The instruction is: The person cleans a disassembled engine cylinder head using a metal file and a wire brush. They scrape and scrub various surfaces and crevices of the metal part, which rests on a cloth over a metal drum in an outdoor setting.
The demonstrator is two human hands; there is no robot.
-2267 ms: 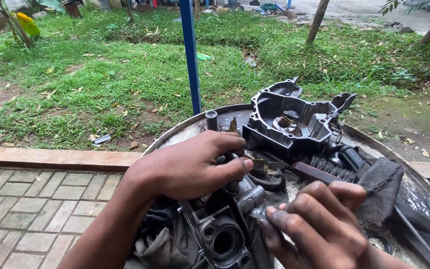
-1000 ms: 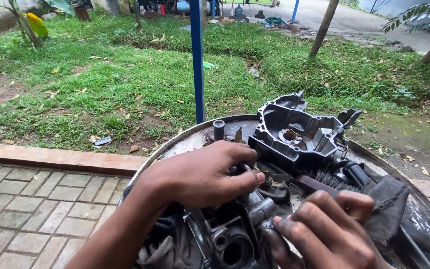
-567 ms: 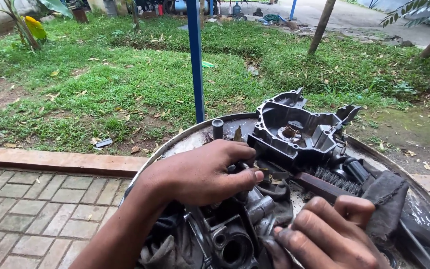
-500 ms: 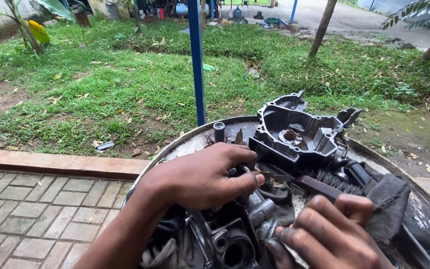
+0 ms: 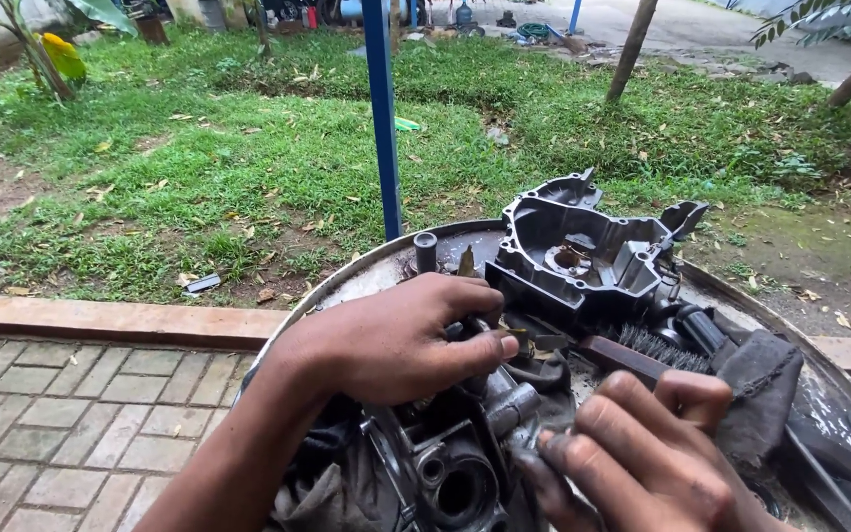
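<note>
From the head camera, two bare hands work over a round metal tray (image 5: 347, 281) full of greasy engine parts.

The landmark is the dark engine part (image 5: 450, 473) with a round hole, low in the middle of the tray. The left hand (image 5: 391, 340) rests just above it, fingers curled down over its top end — its grip is closed on that part, thumb pressed along the side. The right hand (image 5: 642, 458) is just to the right of it, fingers bent in tight near a small silver piece (image 5: 514, 404) that sticks out of the part. I cannot tell whether this hand's grip really holds something or only touches it.

Behind the engine part, farther from the person, stands a big grey engine cover (image 5: 583, 251), open side up. A brush (image 5: 642, 347) with dark bristles lies between the cover and the right hand. A dark rag (image 5: 755, 394) lies to the right of the brush.

A blue pole (image 5: 381, 118) stands in the grass (image 5: 199, 158) beyond the tray — brick paving (image 5: 71, 414) lies to its left.
</note>
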